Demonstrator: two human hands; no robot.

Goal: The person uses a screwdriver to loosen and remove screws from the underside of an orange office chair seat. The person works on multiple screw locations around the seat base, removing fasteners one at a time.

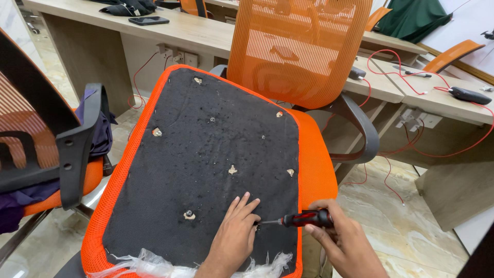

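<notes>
The right hand (342, 242) grips a screwdriver (301, 220) by its handle, tip at the seat (206, 164) underside's near edge. The left hand (234, 239) lies flat, open, steadying. The tool looks light, stiff.

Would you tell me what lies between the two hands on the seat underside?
In the head view, the screwdriver's thin metal shaft bridges the gap from the right hand to the left hand.
</notes>
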